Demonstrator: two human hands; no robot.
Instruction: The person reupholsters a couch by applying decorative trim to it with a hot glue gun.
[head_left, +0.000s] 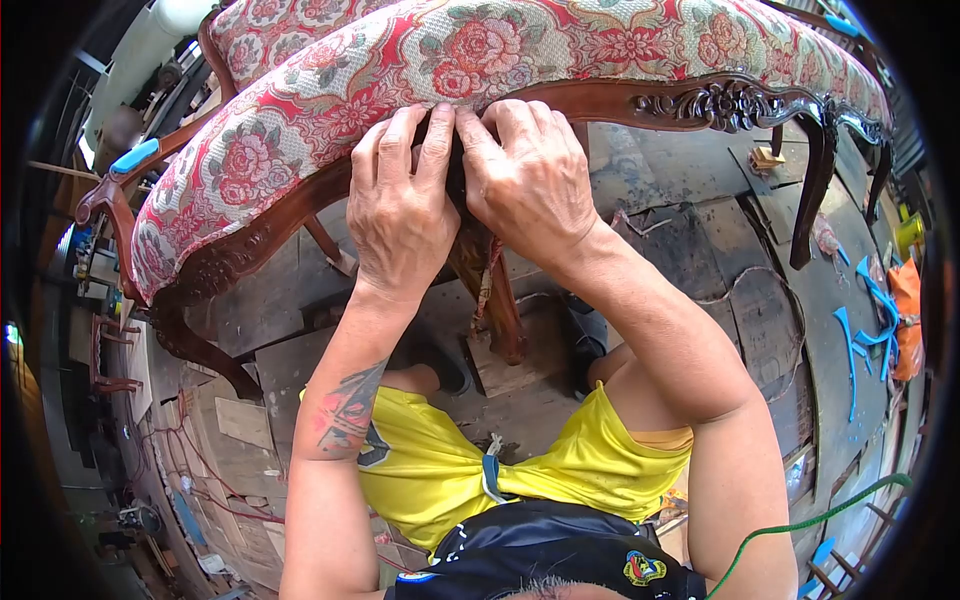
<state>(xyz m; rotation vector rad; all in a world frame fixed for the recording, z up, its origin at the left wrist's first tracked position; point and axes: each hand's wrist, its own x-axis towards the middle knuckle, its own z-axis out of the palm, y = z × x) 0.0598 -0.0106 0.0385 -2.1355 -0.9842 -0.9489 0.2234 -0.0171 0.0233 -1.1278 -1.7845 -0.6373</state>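
A long seat with floral fabric in red, pink and cream spans the top of the view, on a carved dark wood frame. Both hands are at the fabric's lower front edge, near the middle. My left hand has its fingers bent, with the tips pressed at the edge where cloth meets wood. Right beside it, my right hand has curled fingers at the same edge, thumb and forefinger close to the left fingertips. Whatever lies beneath the fingertips is hidden. Below the hands a wooden leg stands on a small board.
Carved front legs stand at the right and lower left of the seat. Blue strips and an orange bag lie at the right. A green cord crosses the lower right. Wood pieces lie on the plank floor.
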